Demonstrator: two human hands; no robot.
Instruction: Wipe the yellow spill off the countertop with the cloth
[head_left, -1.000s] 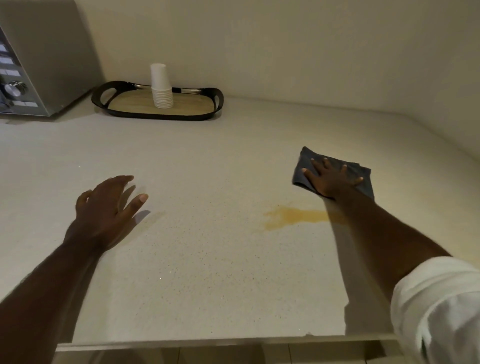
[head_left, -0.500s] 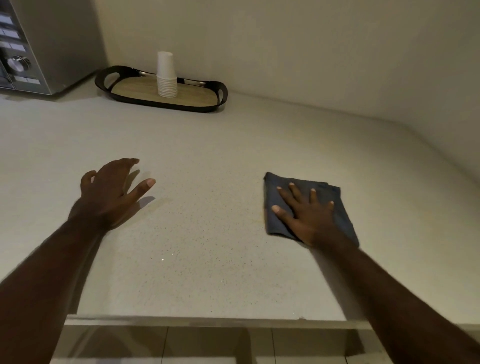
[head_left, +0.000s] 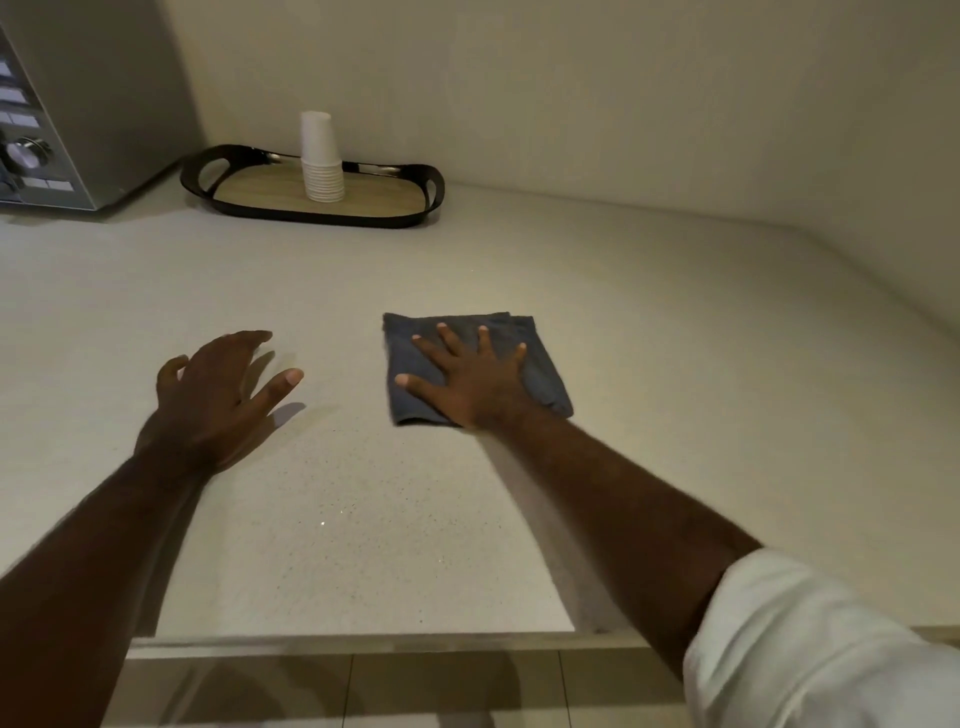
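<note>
No legible text, brand, number or sign was visible anywhere; the only candidates were the pale button strips on the control panel of the grey appliance (head_left: 78, 104) at the far left of the worktop (head_left: 675, 364), too small and blurred to read.

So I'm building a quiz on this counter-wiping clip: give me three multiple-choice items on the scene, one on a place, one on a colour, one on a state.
1. Where does the stack of paper cups stand?
A. on the tray
B. on the cloth
C. on the floor

2. What colour is the cloth?
A. yellow
B. dark grey-blue
C. red

3. How is the right hand placed?
A. clenched in the air
B. gripping a cup
C. spread flat on the cloth

Key:
1 A, the stack of paper cups stands on the tray.
2 B, the cloth is dark grey-blue.
3 C, the right hand lies on it with fingers splayed.
</note>
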